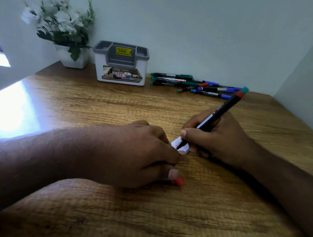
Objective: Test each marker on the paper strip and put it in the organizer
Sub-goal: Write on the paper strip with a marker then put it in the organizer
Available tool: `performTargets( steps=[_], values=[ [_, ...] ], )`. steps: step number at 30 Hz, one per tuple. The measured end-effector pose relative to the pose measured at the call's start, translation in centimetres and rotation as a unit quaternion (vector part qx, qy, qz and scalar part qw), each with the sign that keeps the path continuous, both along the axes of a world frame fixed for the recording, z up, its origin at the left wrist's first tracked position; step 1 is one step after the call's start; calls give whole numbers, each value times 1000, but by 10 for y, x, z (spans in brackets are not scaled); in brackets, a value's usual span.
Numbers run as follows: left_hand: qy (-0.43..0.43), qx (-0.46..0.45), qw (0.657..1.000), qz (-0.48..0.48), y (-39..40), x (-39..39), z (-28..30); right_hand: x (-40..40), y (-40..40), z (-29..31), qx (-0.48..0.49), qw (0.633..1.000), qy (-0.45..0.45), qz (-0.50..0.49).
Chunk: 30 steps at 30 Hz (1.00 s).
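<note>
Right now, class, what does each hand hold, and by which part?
Right hand grips a black marker low on its barrel, near the tip. Left hand holds a red cap, mostly hidden; which part cannot be told.

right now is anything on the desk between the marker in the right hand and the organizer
Nothing visible does. The marker, held in the right hand, has bare desk between it and the organizer. The loose markers lie to the organizer's right, off that line.

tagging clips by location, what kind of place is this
Probably a home or office desk in a corner: a wooden desk against plain walls, a desk organizer with its price sticker on, a potted artificial-looking plant, and loose markers.
</note>
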State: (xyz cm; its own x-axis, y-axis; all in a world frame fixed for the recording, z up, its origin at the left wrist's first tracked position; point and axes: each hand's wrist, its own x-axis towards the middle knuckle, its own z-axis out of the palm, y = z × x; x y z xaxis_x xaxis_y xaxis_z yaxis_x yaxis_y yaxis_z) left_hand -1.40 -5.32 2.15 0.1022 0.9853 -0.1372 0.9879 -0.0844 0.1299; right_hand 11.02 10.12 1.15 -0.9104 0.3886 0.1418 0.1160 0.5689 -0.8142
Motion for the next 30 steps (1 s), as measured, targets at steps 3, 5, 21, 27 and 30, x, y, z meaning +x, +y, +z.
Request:
performTargets(
  steps=[3, 5, 21, 27, 30],
  values=[
    [8, -4, 1000, -4, 1, 0, 1, -1, 5, -2, 11, 999, 15, -45],
    [10, -16, 1000, 4, 1, 0, 1, -2, 10, -2, -4, 996, 21, -90],
    [-84, -6, 996, 17, 3, -9, -2, -13, 15, -1, -172, 969, 151, -89],
    [-86, 13, 996, 17, 4, -13, -6, -34, 6, -6, -391, 911, 129, 4],
    [-149, 19, 989, 10, 2, -14, -7, -33, 9, -9, -412, 905, 106, 15]
  ],
)
